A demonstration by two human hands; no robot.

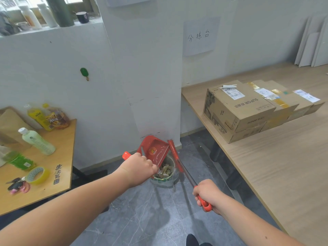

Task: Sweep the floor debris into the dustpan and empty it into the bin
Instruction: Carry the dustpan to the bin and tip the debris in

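My left hand [141,166] grips the handle of a red dustpan [154,150], which is tipped up over a small round bin [167,180] on the grey floor by the wall. Crumpled paper debris [166,170] lies inside the bin. My right hand [206,194] holds the red grip of a broom [179,165]. Its metal shaft runs up-left, and its red head sits beside the dustpan's right edge above the bin.
A wooden table [58,176] on the left carries drink bottles, a tape roll and keys. A long wooden table [266,166] on the right bears cardboard boxes [237,110]. Grey tiled floor lies between them. A dark shoe [192,240] shows at the bottom.
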